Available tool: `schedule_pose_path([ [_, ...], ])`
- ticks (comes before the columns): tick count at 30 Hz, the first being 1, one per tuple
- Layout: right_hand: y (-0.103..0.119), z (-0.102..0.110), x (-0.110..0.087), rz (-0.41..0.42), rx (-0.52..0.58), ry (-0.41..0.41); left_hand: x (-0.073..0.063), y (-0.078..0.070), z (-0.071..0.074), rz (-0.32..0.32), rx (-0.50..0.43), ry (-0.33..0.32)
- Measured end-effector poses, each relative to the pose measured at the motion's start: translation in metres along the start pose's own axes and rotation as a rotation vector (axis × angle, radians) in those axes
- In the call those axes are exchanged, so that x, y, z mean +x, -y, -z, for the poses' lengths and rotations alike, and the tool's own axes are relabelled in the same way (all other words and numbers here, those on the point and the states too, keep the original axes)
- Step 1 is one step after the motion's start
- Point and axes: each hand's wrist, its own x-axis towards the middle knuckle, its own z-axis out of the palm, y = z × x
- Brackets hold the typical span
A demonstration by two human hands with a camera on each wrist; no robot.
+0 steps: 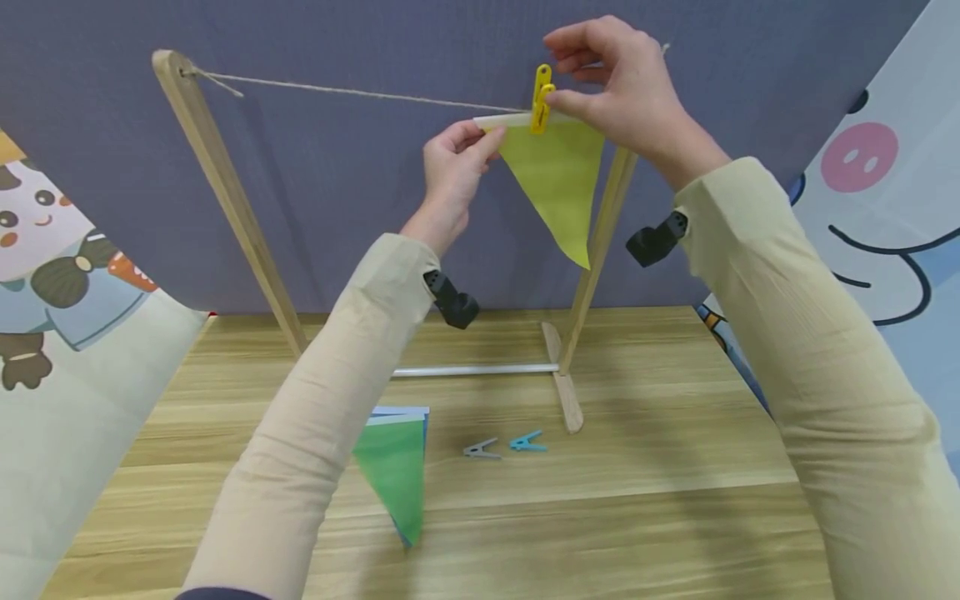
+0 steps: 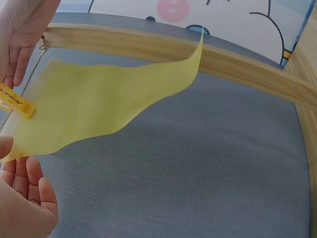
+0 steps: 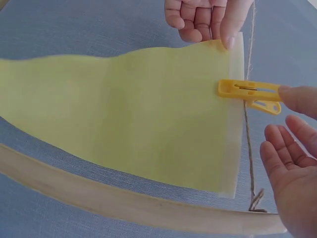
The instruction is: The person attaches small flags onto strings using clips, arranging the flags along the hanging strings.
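Note:
A yellow triangular pennant (image 1: 561,171) with a white top strip hangs point down by the string (image 1: 360,94). One yellow clothespin (image 1: 540,117) clamps its top edge at the string. My left hand (image 1: 453,175) pinches the pennant's upper left corner between thumb and fingers. At the clothespin's handle end is my right hand (image 1: 628,87), its thumb against one handle. The other fingers of that hand stand away from the handles, loosely bent, as the right wrist view shows. In that view the clothespin (image 3: 247,90) has its handles spread and its nose over the white strip.
The string runs between two wooden posts (image 1: 225,187), joined low down by a white rod (image 1: 480,370). On the wooden table (image 1: 637,508) lie a green pennant (image 1: 397,471) over other pennants, a grey clothespin (image 1: 482,450) and a blue clothespin (image 1: 528,443). A dark panel (image 1: 360,192) stands behind.

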Motion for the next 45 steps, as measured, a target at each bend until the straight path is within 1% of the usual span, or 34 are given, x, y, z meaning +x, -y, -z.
schedule_pose_path([
  [3, 0.000, 0.001, -0.003, 0.019, -0.006, -0.009, 0.001, 0.001, 0.003, 0.001, -0.001, -0.002],
  [9, 0.002, 0.003, -0.009, 0.065, 0.011, -0.031, 0.001, 0.003, 0.011, -0.003, 0.043, -0.006],
  [12, 0.004, 0.003, -0.012, 0.074, 0.029, -0.033, 0.001, 0.005, 0.014, 0.005, 0.071, -0.006],
  [15, 0.005, 0.003, -0.016, 0.077, 0.044, -0.037, 0.001, 0.007, 0.017, -0.001, 0.090, -0.009],
  [19, 0.005, 0.003, -0.020, 0.095, 0.058, -0.052, 0.000, 0.008, 0.020, -0.007, 0.088, -0.014],
  [28, 0.003, 0.004, -0.030, 0.126, 0.136, -0.087, -0.004, 0.009, 0.030, -0.010, 0.090, -0.009],
  [32, 0.002, 0.003, -0.037, 0.183, 0.143, -0.111, -0.006, 0.011, 0.037, -0.010, 0.098, -0.011],
  [35, -0.001, 0.002, -0.042, 0.231, 0.150, -0.129, -0.007, 0.013, 0.042, 0.008, 0.096, -0.014],
  [37, -0.002, 0.001, -0.046, 0.243, 0.150, -0.136, -0.009, 0.015, 0.047, 0.024, 0.096, -0.015],
  [42, -0.003, -0.001, -0.055, 0.242, 0.198, -0.145, -0.015, 0.018, 0.059, 0.053, 0.109, -0.009],
  [45, -0.002, -0.003, -0.062, 0.232, 0.254, -0.145, -0.019, 0.021, 0.067, 0.061, 0.127, -0.002],
])
